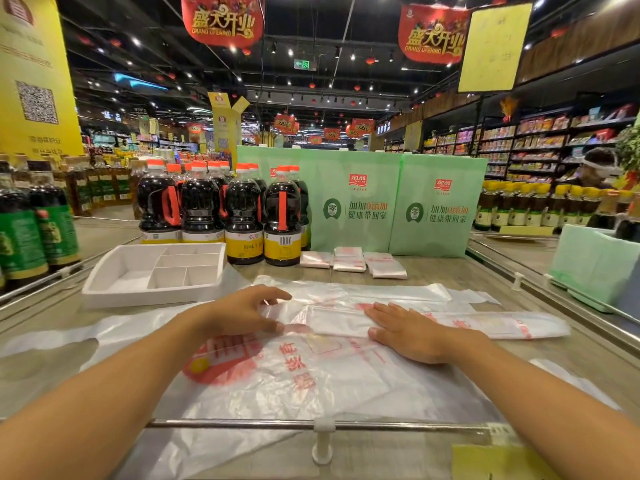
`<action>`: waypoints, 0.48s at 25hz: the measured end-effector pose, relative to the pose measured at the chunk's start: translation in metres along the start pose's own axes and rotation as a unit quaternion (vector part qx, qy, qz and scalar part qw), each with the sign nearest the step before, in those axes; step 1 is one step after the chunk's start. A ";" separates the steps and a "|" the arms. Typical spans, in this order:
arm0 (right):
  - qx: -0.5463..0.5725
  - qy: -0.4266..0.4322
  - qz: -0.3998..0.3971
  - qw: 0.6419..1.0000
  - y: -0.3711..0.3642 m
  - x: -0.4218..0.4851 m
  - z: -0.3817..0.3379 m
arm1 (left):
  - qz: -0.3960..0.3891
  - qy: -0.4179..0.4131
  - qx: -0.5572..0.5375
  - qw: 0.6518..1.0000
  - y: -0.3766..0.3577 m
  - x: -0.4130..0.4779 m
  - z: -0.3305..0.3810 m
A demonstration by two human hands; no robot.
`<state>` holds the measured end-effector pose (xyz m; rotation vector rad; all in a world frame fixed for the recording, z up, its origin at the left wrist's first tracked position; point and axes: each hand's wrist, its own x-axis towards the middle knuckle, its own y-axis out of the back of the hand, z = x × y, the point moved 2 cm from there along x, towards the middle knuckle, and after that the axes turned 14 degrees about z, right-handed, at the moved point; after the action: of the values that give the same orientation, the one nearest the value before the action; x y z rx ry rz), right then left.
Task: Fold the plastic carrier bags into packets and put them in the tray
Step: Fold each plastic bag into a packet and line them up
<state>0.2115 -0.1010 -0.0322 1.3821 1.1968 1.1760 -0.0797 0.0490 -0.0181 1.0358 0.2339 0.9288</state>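
Head view: a strip-folded bag (485, 323) lies across the table (433, 268), running from the centre out toward three o'clock. It rests on a second carrier bag (294, 372), which is spread flat toward six o'clock. The left hand (242, 313) curls thumb and fingers (275, 294) round the strip's nine o'clock end, pinching the plastic. The right hand (408, 336) lies flat on the strip's middle, fingers straight and released, pressing it down. The white tray (104, 271) sits at ten o'clock of the hands. Three folded packets (349, 263) lie at twelve o'clock, just in front of green display boxes (356, 202), with soy sauce bottles (242, 216) at eleven o'clock.
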 end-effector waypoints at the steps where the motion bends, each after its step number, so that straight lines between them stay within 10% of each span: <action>1: 0.000 -0.002 0.003 1.000 0.000 -0.001 -0.001 | 0.004 0.013 -0.021 1.000 0.002 -0.001 0.000; 12: 0.036 -0.054 0.042 0.997 -0.003 0.001 0.022 | 0.113 0.139 -0.160 0.971 0.010 -0.002 -0.016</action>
<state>0.2331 -0.1009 -0.0376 1.5434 1.1222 1.1101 -0.0949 0.0594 -0.0185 0.6396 0.1919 1.2751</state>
